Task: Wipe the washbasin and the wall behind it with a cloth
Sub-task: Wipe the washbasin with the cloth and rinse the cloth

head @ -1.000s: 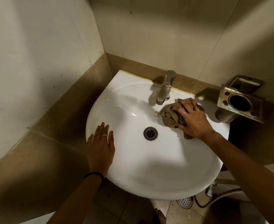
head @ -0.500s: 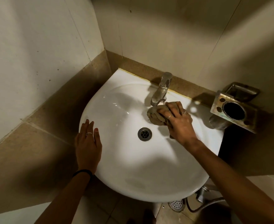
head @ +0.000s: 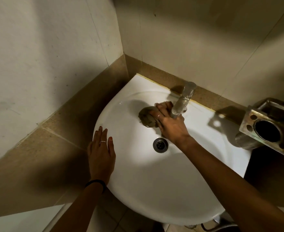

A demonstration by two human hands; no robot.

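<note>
Left hand (head: 101, 154) flat, fingers released, bracing the white ceramic washbasin (head: 138, 190) on its left rim. Right hand (head: 169, 124) clenches the crumpled grey-brown cloth (head: 146, 117) on the far bowl slope, just left of the steel tap (head: 182, 102). Beige tiled wall (head: 196, 47) lies straight beyond; right hand is nearer.

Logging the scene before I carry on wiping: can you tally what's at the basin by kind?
Washbasin: 1
Tap: 1
Drain: 1
Cloth: 1
Metal wall holder: 1
Hands: 2, left hand flat on the rim, right hand pressing the cloth
Total: 7
</note>
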